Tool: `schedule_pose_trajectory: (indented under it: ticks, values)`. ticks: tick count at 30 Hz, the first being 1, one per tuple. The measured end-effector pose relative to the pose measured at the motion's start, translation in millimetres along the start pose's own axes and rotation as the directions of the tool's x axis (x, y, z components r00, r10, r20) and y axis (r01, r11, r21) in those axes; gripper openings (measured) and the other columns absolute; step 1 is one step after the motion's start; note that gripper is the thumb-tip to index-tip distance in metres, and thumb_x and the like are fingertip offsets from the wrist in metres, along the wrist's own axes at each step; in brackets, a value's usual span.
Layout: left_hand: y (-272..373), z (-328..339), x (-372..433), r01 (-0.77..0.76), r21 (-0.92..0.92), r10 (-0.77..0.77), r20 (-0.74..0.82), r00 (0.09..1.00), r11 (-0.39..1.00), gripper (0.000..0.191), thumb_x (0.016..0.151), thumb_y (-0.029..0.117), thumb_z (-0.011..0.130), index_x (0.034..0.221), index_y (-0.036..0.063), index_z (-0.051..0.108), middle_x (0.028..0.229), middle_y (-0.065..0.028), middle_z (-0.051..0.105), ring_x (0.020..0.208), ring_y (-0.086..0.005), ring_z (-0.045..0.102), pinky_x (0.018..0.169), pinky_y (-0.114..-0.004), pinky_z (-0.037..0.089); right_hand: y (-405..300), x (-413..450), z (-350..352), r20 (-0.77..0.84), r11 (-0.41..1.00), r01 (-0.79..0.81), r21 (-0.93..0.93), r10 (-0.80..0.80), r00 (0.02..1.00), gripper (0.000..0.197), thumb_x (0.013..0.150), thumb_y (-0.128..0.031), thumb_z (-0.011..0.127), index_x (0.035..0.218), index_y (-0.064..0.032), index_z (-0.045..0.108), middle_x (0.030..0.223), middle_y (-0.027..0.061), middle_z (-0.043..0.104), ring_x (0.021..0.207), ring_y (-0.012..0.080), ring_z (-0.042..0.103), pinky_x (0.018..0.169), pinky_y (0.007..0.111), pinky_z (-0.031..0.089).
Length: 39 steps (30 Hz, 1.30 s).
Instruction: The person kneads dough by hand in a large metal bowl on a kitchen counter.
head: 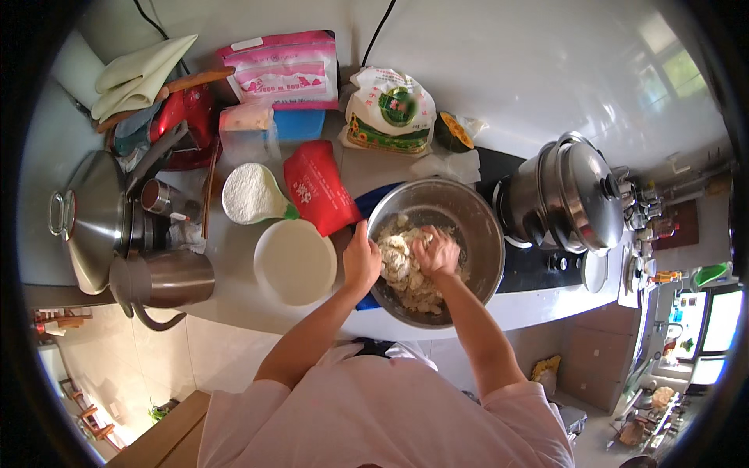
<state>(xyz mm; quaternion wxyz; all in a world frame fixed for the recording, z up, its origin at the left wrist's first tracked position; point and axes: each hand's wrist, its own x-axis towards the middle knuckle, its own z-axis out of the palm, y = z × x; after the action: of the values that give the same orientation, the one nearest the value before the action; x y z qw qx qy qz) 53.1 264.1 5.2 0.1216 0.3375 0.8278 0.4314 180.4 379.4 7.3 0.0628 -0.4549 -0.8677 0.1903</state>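
A wide stainless steel bowl [485,251] stands at the counter's front edge, partly on a blue cloth or mat [370,200]. Inside it lies a shaggy, crumbly mass of pale dough [404,263], with bits of flour stuck to the wall. My left hand [361,262] grips the bowl's left rim, thumb pointing up along it. Down in the bowl, my right hand [436,251] presses into the dough with curled, floury fingers; its fingertips are partly hidden. Left of the bowl are a white round bowl [295,263] and a green-handled scoop [251,193] of white flour.
A red packet [322,187] touches the scoop's handle side. Behind stand a flour bag [389,111], a pink pouch [278,70] and a cut pumpkin [455,131]. A steamer pot [562,193] sits on the black hob at right. A metal jug [164,278] is at left.
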Motion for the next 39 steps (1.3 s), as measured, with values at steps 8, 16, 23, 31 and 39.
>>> schedule_pose_trajectory:
  ticks: [8, 16, 23, 31, 39]
  values:
    - [-0.9, 8.3, 5.6, 0.004, -0.001, -0.004, -0.004, 1.0, 1.0, 0.034, 0.079, 0.004, 0.046, 0.113, 0.0027, 0.046, 0.089, -0.0233, 0.06, 0.077, -0.0409, 0.058, 0.066, -0.049, 0.046, 23.3, 40.5, -4.8, 0.606, 0.993, 0.119, -0.005, -0.091, 0.79, 0.07, 0.074, -0.068, 0.045, 0.118, -0.0151, 0.054, 0.111, 0.0131, 0.059, 0.103, 0.0289, 0.056, 0.088, 0.038, 0.042]
    - [-1.3, 3.0, 0.7, 0.065, 0.034, -0.064, -0.023, 0.998, 0.997, 0.034, 0.08, 0.007, 0.047, 0.114, 0.0064, 0.047, 0.087, -0.0225, 0.061, 0.077, -0.0405, 0.058, 0.068, -0.05, 0.045, -44.9, -57.2, -42.1, 0.376, 0.951, 0.203, -0.231, -0.105, 0.92, 0.078, 0.062, -0.048, 0.07, 0.126, -0.0135, 0.042, 0.108, 0.0142, 0.052, 0.107, 0.0318, 0.049, 0.083, 0.045, 0.044]
    - [2.9, -0.4, 0.9, 0.13, 0.046, -0.131, 0.03, 0.991, 0.99, 0.033, 0.081, 0.006, 0.047, 0.114, 0.0047, 0.047, 0.086, -0.0226, 0.061, 0.075, -0.0398, 0.059, 0.066, -0.049, 0.046, 8.5, -27.4, -43.1, -0.056, 0.99, -0.142, -0.001, 0.142, 0.988, 0.07, 0.066, -0.045, 0.068, 0.123, -0.0126, 0.045, 0.107, 0.0148, 0.055, 0.1, 0.0315, 0.053, 0.083, 0.041, 0.044]
    - [4.4, -1.0, 1.7, 0.035, 0.018, -0.036, 0.024, 0.999, 0.999, 0.034, 0.079, 0.004, 0.048, 0.113, 0.0051, 0.046, 0.085, -0.0223, 0.061, 0.073, -0.0388, 0.059, 0.064, -0.048, 0.047, 32.8, 45.5, -58.2, 0.381, 0.879, -0.476, 0.036, 0.428, 0.82, 0.083, 0.07, -0.06, 0.057, 0.132, -0.0084, 0.037, 0.117, 0.0176, 0.054, 0.097, 0.0285, 0.058, 0.08, 0.037, 0.045]
    - [2.4, -0.6, 7.7, 0.12, 0.038, -0.122, 0.07, 0.99, 0.992, 0.035, 0.08, 0.003, 0.047, 0.115, 0.0047, 0.044, 0.087, -0.0228, 0.061, 0.076, -0.0395, 0.059, 0.066, -0.049, 0.046, -40.1, -21.4, -13.9, 0.126, 0.967, 0.013, -0.254, 0.02, 0.992, 0.066, 0.077, -0.052, 0.054, 0.128, -0.0122, 0.04, 0.121, 0.0174, 0.046, 0.106, 0.0338, 0.047, 0.088, 0.045, 0.038]
